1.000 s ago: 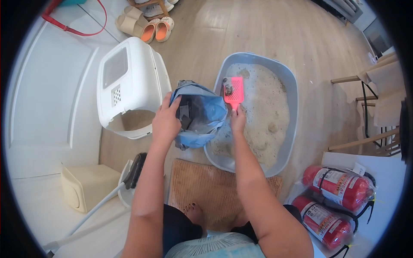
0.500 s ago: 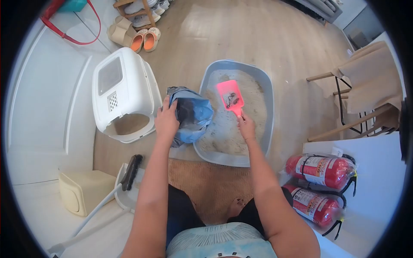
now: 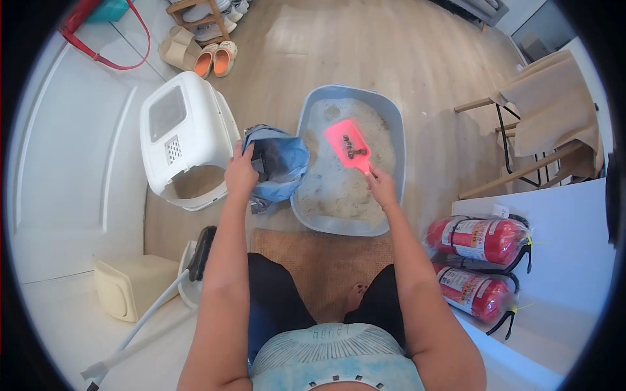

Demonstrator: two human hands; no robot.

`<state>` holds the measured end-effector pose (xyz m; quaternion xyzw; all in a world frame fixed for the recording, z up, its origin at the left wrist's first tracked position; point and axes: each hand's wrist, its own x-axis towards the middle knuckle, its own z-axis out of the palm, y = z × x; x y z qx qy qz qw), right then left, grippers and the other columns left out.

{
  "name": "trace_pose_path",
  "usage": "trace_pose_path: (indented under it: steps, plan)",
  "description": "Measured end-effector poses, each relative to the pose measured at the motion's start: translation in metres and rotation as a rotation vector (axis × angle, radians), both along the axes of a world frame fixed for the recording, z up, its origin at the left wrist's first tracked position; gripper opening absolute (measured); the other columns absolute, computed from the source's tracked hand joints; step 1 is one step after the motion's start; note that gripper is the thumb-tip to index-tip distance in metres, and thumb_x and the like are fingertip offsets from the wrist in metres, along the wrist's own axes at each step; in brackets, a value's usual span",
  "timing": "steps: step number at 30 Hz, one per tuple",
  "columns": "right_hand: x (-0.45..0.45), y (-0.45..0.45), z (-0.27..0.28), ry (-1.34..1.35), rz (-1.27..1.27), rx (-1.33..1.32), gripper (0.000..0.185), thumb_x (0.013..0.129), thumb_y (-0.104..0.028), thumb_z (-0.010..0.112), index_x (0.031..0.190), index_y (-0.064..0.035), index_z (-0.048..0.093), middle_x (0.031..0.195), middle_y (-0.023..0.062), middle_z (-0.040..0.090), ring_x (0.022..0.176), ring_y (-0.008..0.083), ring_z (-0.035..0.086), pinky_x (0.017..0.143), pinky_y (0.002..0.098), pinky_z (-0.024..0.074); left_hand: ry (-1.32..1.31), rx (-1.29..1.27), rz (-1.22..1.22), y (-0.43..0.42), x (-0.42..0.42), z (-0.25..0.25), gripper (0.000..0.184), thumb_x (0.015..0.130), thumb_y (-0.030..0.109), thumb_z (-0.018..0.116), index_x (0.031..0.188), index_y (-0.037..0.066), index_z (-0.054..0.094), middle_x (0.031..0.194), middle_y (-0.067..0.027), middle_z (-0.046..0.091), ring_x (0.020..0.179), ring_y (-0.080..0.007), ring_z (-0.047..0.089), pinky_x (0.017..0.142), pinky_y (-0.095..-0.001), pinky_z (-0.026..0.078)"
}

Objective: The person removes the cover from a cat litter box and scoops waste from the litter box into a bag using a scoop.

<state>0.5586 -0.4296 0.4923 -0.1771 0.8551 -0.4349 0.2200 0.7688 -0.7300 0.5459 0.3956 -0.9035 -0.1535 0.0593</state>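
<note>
My right hand (image 3: 382, 187) is closed round the handle of a pink litter scoop (image 3: 337, 138). Several dark clumps (image 3: 353, 148) lie in the scoop, which is over a grey litter box (image 3: 400, 163) holding pale litter (image 3: 339, 195). At the box's left side, my left hand (image 3: 241, 174) grips the rim of a blue plastic bag (image 3: 287, 186). The bag's mouth gapes toward the box, and something dark shows inside it. Part of my left hand's fingers is hidden behind the bag's edge.
A white litter box hood (image 3: 189, 111) stands left of the bag. Below are a brown mat (image 3: 319, 260), a broom (image 3: 202, 251) and a cream bin (image 3: 134, 283). Two wrapped fire extinguishers (image 3: 486, 241) lie at right, near a draped chair (image 3: 548, 111). Orange-lined clogs (image 3: 223, 60) sit at upper left.
The scoop has tilted a little further to the left, and the clumps have shifted in it. The view has moved slightly. Both hands keep their hold.
</note>
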Motion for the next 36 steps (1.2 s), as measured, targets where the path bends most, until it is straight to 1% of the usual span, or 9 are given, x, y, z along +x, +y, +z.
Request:
trace_pose_path:
  steps: [4, 7, 13, 18, 26, 29, 31, 34, 36]
  plan:
    - [0.004, 0.001, 0.009, -0.089, -0.099, -0.055, 0.041, 0.089, -0.023, 0.06, 0.127, -0.0092, 0.056, 0.08, 0.0084, 0.065, 0.057, 0.0128, 0.059, 0.059, 0.0286, 0.0491, -0.063, 0.025, 0.008, 0.005, -0.006, 0.002, 0.07, 0.066, -0.001, 0.064, 0.131, 0.021, 0.05, 0.142, -0.0043, 0.038, 0.103, -0.0338, 0.057, 0.084, -0.0414, 0.052]
    - [0.005, 0.003, 0.012, 0.013, 0.004, 0.016, 0.039, 0.09, -0.022, 0.059, 0.127, -0.0114, 0.057, 0.078, 0.0036, 0.064, 0.056, 0.0082, 0.054, 0.054, 0.0249, 0.0468, -0.05, 0.018, -0.006, 0.005, -0.006, 0.001, 0.07, 0.067, -0.003, 0.061, 0.132, 0.021, 0.049, 0.143, -0.005, 0.037, 0.105, -0.0344, 0.057, 0.086, -0.0421, 0.051]
    - [0.0, 0.011, 0.02, -0.101, -0.055, 0.033, 0.038, 0.088, -0.022, 0.062, 0.124, -0.0098, 0.059, 0.08, 0.0109, 0.066, 0.057, 0.0166, 0.061, 0.06, 0.031, 0.0499, -0.044, 0.011, -0.013, 0.01, -0.007, -0.003, 0.068, 0.069, -0.003, 0.058, 0.132, 0.021, 0.049, 0.144, -0.0055, 0.036, 0.107, -0.0345, 0.057, 0.087, -0.0432, 0.05]
    - [0.007, -0.007, 0.079, 0.261, 0.353, 0.278, 0.034, 0.088, -0.027, 0.058, 0.118, -0.011, 0.062, 0.091, 0.0178, 0.066, 0.077, 0.0325, 0.066, 0.066, 0.041, 0.051, -0.089, 0.043, 0.025, 0.01, -0.012, -0.002, 0.067, 0.071, 0.001, 0.061, 0.132, 0.024, 0.049, 0.145, -0.0011, 0.036, 0.109, -0.0344, 0.055, 0.088, -0.0419, 0.05]
    - [0.076, -0.104, 0.128, 0.877, 0.642, 0.564, 0.029, 0.081, -0.017, 0.055, 0.109, -0.0159, 0.061, 0.091, 0.0111, 0.064, 0.074, 0.0305, 0.065, 0.063, 0.0426, 0.0522, -0.069, 0.096, 0.026, 0.005, -0.015, -0.004, 0.066, 0.073, 0.001, 0.06, 0.134, 0.024, 0.047, 0.146, -0.0018, 0.034, 0.104, -0.0345, 0.058, 0.088, -0.043, 0.05]
    - [0.076, -0.098, 0.126, 0.871, 0.627, 0.39, 0.02, 0.085, -0.009, 0.047, 0.099, -0.0099, 0.061, 0.086, 0.0131, 0.062, 0.078, 0.0336, 0.066, 0.062, 0.0447, 0.0531, -0.079, 0.064, 0.008, 0.007, -0.013, -0.002, 0.067, 0.073, 0.001, 0.06, 0.134, 0.024, 0.046, 0.146, -0.0021, 0.034, 0.105, -0.0339, 0.058, 0.088, -0.0432, 0.05]
    - [0.065, -0.079, 0.126, 0.814, 0.529, 0.43, 0.021, 0.084, -0.014, 0.051, 0.103, -0.012, 0.061, 0.089, 0.0129, 0.063, 0.077, 0.034, 0.065, 0.064, 0.0448, 0.0524, -0.084, 0.065, 0.012, 0.008, -0.013, -0.002, 0.067, 0.073, 0.001, 0.06, 0.134, 0.024, 0.046, 0.146, -0.0024, 0.034, 0.105, -0.0339, 0.058, 0.087, -0.0432, 0.05]
    - [0.035, -0.031, 0.127, 0.592, 0.351, 0.603, 0.023, 0.083, -0.022, 0.055, 0.103, -0.0154, 0.065, 0.095, 0.0149, 0.065, 0.08, 0.0367, 0.065, 0.068, 0.0453, 0.0522, -0.091, 0.081, -0.002, 0.01, -0.015, -0.002, 0.068, 0.072, 0.0, 0.06, 0.134, 0.023, 0.046, 0.146, -0.0028, 0.034, 0.106, -0.034, 0.057, 0.087, -0.0431, 0.05]
    - [0.011, -0.003, 0.125, 0.471, 0.431, 0.956, 0.022, 0.082, -0.022, 0.055, 0.098, -0.015, 0.07, 0.096, 0.0143, 0.068, 0.086, 0.0346, 0.066, 0.073, 0.044, 0.053, -0.091, 0.1, -0.019, 0.01, -0.014, -0.003, 0.068, 0.072, 0.0, 0.06, 0.134, 0.023, 0.047, 0.146, -0.003, 0.034, 0.106, -0.0342, 0.057, 0.087, -0.043, 0.05]
